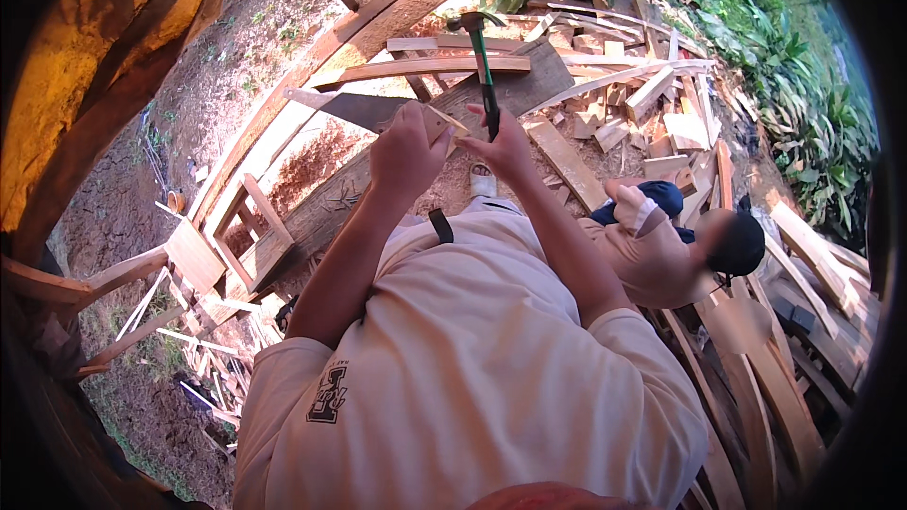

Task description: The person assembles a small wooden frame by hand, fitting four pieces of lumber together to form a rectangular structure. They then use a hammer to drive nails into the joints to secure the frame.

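Note:
My left hand (409, 149) is closed, its fingers wrapped round the grip end of a handsaw. The broad grey blade of the handsaw (351, 109) reaches out to the left, over the planks. A light wooden piece (442, 121) shows between my two hands; whether it is the saw's handle or a separate bit of wood is unclear. My right hand (504, 146) grips a claw hammer (484, 66) by its black and green handle, with the head pointing up and away from me. Below the tools, a wide weathered plank (326, 203) runs diagonally.
A person (642, 246) in a light shirt and dark cap is close by on my right. Cut boards and offcuts (652, 99) lie heaped at the far right, with more long boards (746, 387) nearer. A wooden frame (250, 227) stands at left. Leafy plants (794, 85) border the right.

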`<state>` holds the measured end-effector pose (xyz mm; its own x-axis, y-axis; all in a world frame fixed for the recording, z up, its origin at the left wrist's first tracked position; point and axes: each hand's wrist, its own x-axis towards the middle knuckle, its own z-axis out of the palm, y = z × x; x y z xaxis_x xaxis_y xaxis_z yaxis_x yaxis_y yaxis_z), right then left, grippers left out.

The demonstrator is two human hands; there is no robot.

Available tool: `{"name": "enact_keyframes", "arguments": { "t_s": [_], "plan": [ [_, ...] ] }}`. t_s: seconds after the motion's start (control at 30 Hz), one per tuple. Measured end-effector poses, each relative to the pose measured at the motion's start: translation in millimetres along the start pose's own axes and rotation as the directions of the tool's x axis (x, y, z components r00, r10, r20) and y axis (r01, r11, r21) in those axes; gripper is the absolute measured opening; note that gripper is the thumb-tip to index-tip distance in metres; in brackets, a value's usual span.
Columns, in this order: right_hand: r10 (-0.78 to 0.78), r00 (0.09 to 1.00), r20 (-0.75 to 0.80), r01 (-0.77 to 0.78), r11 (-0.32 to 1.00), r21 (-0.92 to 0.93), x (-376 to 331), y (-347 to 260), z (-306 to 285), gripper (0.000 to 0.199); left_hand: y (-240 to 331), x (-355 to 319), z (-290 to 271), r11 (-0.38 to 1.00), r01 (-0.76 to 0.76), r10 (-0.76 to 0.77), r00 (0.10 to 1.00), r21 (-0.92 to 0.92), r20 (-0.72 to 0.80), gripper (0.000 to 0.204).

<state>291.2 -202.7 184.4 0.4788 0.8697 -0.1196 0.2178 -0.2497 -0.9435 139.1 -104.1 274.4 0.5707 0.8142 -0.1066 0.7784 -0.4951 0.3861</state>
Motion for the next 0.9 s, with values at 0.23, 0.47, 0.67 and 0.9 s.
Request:
{"name": "enact_keyframes", "arguments": {
  "t_s": [0.23, 0.47, 0.67, 0.9],
  "plan": [
    [-0.139, 0.978, 0.157, 0.082, 0.943, 0.323, 28.1, 3.6, 21.1, 0.043, 14.3, -0.7, -1.1, 1.000, 0.013, -0.013, 0.999, 0.000, 0.052, 0.044],
    [-0.022, 0.974, 0.227, -0.068, 0.923, 0.379, 30.1, 2.3, 23.0, 0.045, -25.6, -3.2, -41.4, 0.813, 0.089, 0.019, 0.984, -0.575, 0.179, 0.058],
    [0.076, 0.959, 0.275, -0.169, 0.927, 0.336, 32.5, -3.4, 16.3, 0.033, -220.7, -41.8, -77.6, 0.829, 0.394, -0.451, 0.891, -0.396, -0.057, 0.043],
    [-0.008, 0.940, 0.340, -0.048, 0.986, 0.157, 34.3, -17.9, 13.1, 0.037, -353.2, -152.4, 43.9, 0.740, 0.654, -0.649, 0.755, -0.155, 0.093, 0.025]
  ]
}}
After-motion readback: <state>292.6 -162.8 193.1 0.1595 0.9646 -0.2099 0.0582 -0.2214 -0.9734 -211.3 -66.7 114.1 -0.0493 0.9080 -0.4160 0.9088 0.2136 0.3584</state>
